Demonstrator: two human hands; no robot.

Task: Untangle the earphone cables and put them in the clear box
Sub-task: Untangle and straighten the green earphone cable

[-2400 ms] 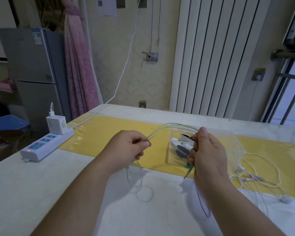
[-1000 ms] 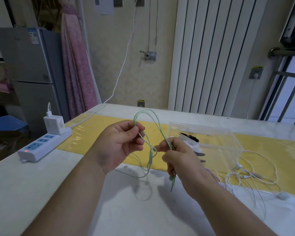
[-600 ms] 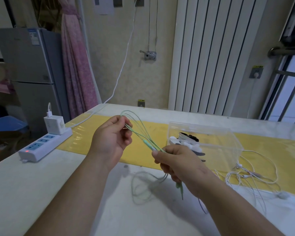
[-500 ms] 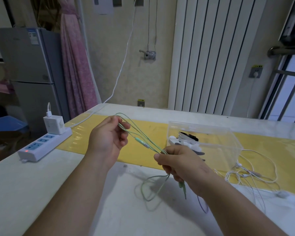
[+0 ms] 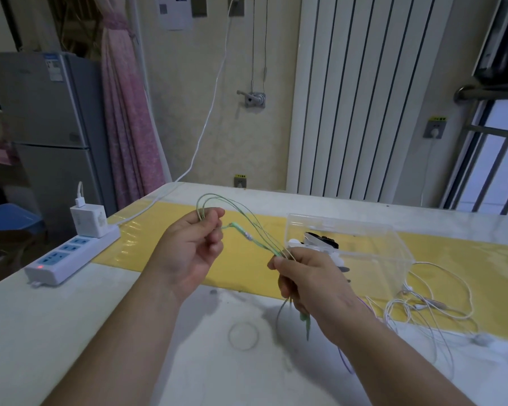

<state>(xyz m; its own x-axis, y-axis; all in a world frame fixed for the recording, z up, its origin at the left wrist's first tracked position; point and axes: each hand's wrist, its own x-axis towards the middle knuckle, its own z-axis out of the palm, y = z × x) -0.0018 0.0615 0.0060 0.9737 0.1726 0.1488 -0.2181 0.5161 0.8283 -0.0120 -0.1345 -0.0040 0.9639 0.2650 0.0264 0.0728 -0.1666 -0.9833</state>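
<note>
Grip: your left hand (image 5: 188, 250) pinches the looped end of the green cable (image 5: 247, 227) between thumb and fingertips. Your right hand (image 5: 311, 285) is closed round the gathered strands.
Cable: held in the air over the table (image 5: 100, 317), folded into several strands between your hands, with the plug (image 5: 305, 319) hanging below the right fist.
Axis: it runs from far left at the left hand to near right at the right hand.
Box (image 5: 387, 253): it sits just beyond your right hand, to the far right.
Nearer hand: the right, so the drop is likely a short reach away from you.
White earphones (image 5: 428, 306): in a loose heap on the table, right of the box.
</note>
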